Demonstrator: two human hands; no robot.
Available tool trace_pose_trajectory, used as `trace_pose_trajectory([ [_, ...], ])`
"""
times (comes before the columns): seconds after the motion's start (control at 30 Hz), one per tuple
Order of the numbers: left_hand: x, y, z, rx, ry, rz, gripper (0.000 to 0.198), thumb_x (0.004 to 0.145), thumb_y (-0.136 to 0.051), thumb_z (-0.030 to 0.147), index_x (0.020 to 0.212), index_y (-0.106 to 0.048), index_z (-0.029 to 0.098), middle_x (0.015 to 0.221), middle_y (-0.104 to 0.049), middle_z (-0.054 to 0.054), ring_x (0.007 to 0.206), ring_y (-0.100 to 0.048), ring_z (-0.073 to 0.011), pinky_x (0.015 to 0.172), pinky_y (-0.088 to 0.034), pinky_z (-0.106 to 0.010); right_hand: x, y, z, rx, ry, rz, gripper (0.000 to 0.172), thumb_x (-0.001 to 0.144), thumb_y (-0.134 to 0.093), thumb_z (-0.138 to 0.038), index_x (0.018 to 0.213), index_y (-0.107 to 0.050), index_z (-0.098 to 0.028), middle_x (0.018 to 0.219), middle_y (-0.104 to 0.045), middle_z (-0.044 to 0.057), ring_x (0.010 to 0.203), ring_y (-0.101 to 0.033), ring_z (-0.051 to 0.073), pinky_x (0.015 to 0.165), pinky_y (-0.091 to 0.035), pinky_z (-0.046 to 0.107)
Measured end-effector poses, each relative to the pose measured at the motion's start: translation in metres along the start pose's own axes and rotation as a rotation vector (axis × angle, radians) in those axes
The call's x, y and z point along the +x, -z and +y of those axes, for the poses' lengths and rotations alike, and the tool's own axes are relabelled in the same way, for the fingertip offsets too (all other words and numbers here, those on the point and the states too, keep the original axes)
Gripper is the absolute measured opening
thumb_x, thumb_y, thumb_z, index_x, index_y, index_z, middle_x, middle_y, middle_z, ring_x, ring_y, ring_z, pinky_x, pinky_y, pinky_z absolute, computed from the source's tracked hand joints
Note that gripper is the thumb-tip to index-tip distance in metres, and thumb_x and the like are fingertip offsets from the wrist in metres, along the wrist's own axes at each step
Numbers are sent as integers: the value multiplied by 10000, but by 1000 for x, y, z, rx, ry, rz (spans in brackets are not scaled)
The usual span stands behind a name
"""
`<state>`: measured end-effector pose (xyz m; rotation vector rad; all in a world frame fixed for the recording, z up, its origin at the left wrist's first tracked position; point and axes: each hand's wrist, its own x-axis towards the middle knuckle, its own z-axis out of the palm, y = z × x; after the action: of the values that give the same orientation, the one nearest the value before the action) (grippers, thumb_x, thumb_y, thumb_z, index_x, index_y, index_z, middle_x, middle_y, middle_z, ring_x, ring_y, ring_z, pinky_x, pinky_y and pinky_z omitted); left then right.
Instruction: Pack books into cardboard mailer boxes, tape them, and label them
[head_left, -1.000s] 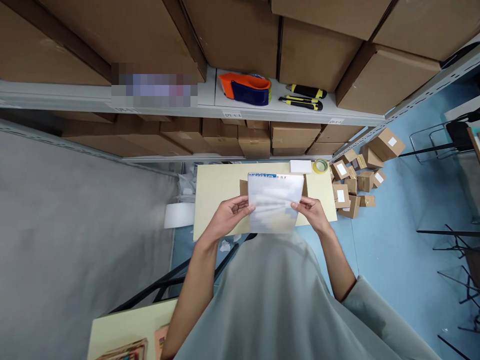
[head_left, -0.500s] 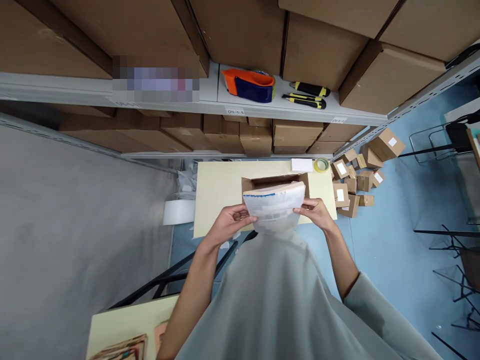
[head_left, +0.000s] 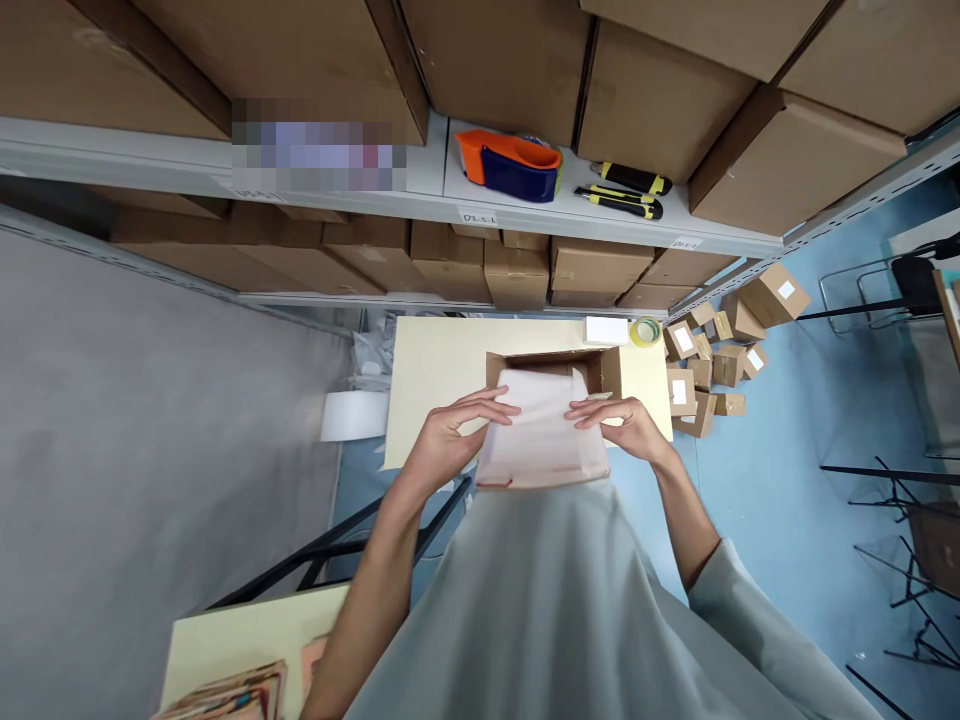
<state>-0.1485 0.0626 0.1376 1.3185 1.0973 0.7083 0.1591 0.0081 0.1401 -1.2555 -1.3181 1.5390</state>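
Both hands hold a flat item in a translucent white plastic wrap (head_left: 541, 440) over the near edge of a small pale yellow table (head_left: 435, 370). My left hand (head_left: 450, 430) grips its left edge and my right hand (head_left: 622, 425) its right edge, fingers curled over the top. The packet lies tilted, its far end at the mouth of an open brown cardboard box (head_left: 559, 368) standing on the table just beyond it.
A white pad (head_left: 606, 330) and a tape roll (head_left: 645, 329) lie at the table's far right. Small labelled boxes (head_left: 712, 355) are heaped on the blue floor to the right. The shelf above carries an orange tape dispenser (head_left: 514, 165), utility knives (head_left: 622, 190) and large cartons. Black chair frames stand right.
The wrapped packet was held upright facing me, then tipped forward and now lies flatter, with its far end lowered to the open box. Both hands moved with it, fingers now on top.
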Motion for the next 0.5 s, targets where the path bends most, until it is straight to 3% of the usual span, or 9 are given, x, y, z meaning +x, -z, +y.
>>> trace_pose_trajectory([
  [0.13, 2, -5, -8, -28, 126, 51, 539, 699, -951, 547, 1118, -826, 231, 1092, -847, -95, 1088, -786, -345, 1046, -620, -470, 7, -4, 5, 97, -108, 176, 373, 810, -914, -562, 1017, -876, -253, 1037, -863, 61, 1027, -805, 299, 992, -632, 483],
  [0.23, 7, -14, -14, -174, 195, 51, 718, 692, -946, 646, 1226, -788, 192, 1127, -844, -129, 1084, -784, -345, 950, -649, -434, 13, -6, 8, 237, -189, 243, 488, 772, -927, -597, 1084, -847, -230, 999, -857, 52, 930, -791, 251, 815, -640, 363],
  [0.4, 21, -28, -22, -412, 321, 109, 693, 633, -981, 645, 1098, -798, 164, 1008, -847, -131, 976, -797, -311, 865, -651, -385, 20, -8, 23, 391, -322, 268, 507, 711, -969, -595, 987, -823, -195, 824, -816, 19, 671, -709, 155, 587, -542, 238],
  [0.5, 28, -34, -24, -539, 394, 93, 653, 626, -989, 620, 1049, -793, 163, 943, -836, -100, 837, -778, -247, 739, -626, -311, 24, -12, 36, 503, -365, 252, 477, 691, -993, -562, 909, -810, -180, 764, -792, 17, 609, -671, 130, 573, -545, 233],
])
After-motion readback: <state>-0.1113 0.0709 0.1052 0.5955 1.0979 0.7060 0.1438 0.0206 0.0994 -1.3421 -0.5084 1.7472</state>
